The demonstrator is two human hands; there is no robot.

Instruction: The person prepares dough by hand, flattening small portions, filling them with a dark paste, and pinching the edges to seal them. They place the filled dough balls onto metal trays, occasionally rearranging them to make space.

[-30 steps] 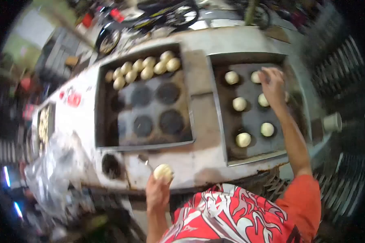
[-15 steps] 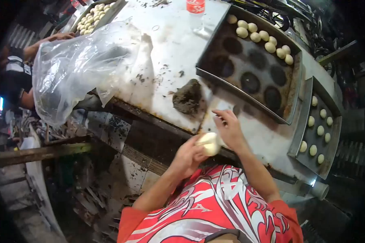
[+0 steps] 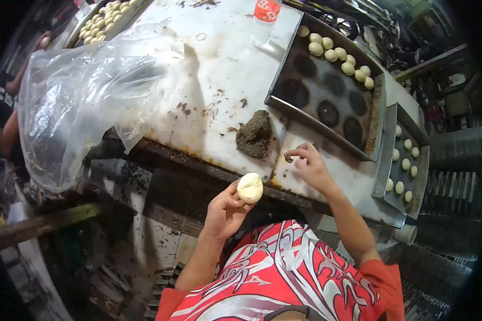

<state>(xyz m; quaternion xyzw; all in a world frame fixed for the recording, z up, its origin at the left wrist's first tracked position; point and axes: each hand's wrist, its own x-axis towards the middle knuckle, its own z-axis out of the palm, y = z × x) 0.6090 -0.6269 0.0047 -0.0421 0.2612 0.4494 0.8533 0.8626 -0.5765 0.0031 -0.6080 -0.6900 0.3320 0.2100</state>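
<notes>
A flattened piece of pale dough (image 3: 250, 188) rests on the fingers of my left hand (image 3: 227, 210), just off the table's front edge. My right hand (image 3: 310, 167) is over the table, its thumb and forefinger pinched on a small dark bit of filling (image 3: 289, 158). Between the hands and further back, a dark brown mound of filling (image 3: 254, 135) sits on the white table (image 3: 214, 69).
A large tray (image 3: 316, 119) with dough balls along its far side stands at the back right. Beyond it is a smaller tray (image 3: 393, 115) of dough balls. A plastic sheet (image 3: 85, 101), a bottle (image 3: 264, 22) and another full tray (image 3: 69, 41) lie left and back. Another person's arm (image 3: 9, 131) shows far left.
The dough has turned its flattened face upward in my left hand, which has moved left. My right hand has moved slightly right and now shows a dark bit in its fingers. The view has shifted.
</notes>
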